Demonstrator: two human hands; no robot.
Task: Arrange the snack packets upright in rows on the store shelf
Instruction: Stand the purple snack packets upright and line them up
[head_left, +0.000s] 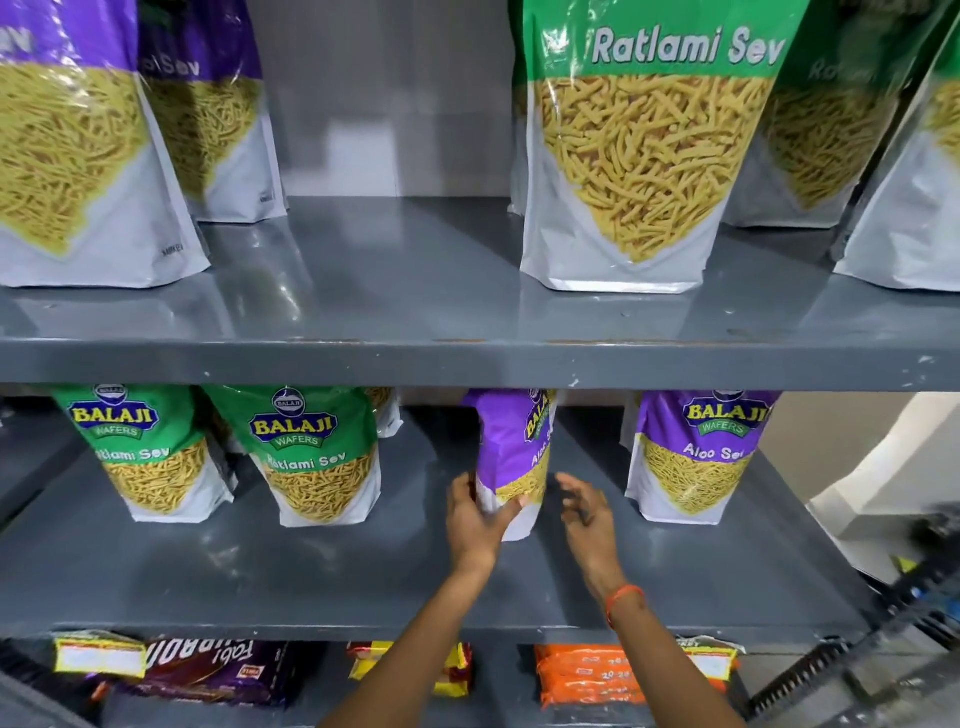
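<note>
Head view: grey middle shelf (260, 566), centre of frame.
Left hand (480, 519): fingers wrapped round lower edge of purple packet (511, 452), standing upright, turned edge-on.
Right hand (584, 512): fingers spread loose, holding nothing, just right of that packet.
Neighbours: second purple packet (696, 457) to the right; two green packets (311, 457) left.
Upper shelf (415, 358): edge hides packet tops.
Bottom of frame: flat snack packs (218, 670).

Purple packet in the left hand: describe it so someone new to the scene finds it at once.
Look at the middle shelf, between two green Ratlami Sev packets on the left and a purple Aloo Sev packet on the right. The held packet stands mid-shelf, gripped by the left hand. Unlike its front-facing purple neighbour, it is turned edge-on.
</note>
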